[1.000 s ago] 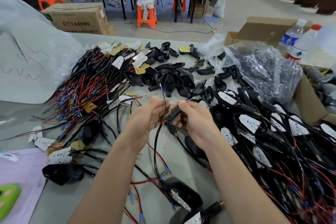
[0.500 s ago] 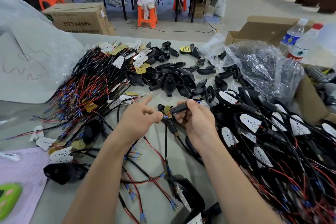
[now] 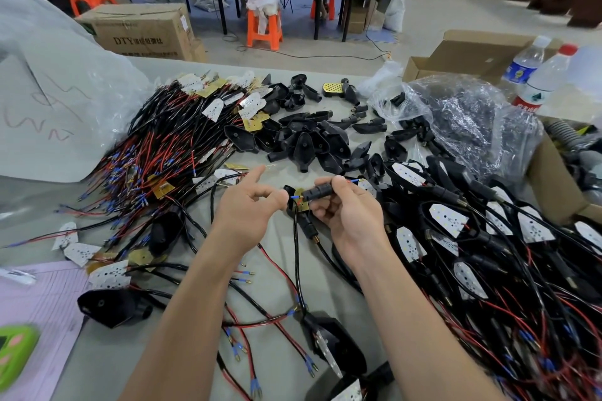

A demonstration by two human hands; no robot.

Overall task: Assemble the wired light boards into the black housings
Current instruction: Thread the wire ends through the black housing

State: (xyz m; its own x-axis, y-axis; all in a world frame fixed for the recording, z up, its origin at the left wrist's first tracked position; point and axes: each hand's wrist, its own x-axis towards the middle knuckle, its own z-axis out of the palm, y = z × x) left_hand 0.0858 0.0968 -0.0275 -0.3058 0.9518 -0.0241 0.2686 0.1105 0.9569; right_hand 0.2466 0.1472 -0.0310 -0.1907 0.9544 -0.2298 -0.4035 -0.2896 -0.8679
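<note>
— Where is the piece we are working on?

— We are holding it up over the middle of the tabletop (image 3: 107,365), between the two big heaps. Our right hand (image 3: 353,215) is closing its grip round the stem of one black housing (image 3: 317,194). A light board (image 3: 302,204), gold side toward us, is sitting at the housing's left end, and its wires (image 3: 295,238) are hanging down to the tabletop.

— And the left hand (image 3: 249,207)?

— Its forefinger is pointing away and the other fingers are curling toward the board's blue-tipped lead. We cannot tell whether that grip is pinching the lead or only touching it.

— How are we expecting this to handle?

— Light, we are judging. The housing is looking like stiff plastic, so we are taking it by the stem. The board is looking thin and easy to bend or scratch, so we are favouring its edges. The leads are limp and likely to snag on their neighbours, so we are guiding them near the tips and not tugging at the board end.

— How many of each are we counting?

— One housing and one board in hand. The wired boards (image 3: 169,146) on the far left and the fitted housings (image 3: 449,218) on the right are lying too tangled for a count. The empty housings (image 3: 306,140) in the far middle are running well past a dozen. Two water bottles (image 3: 539,85) are standing far right.
</note>
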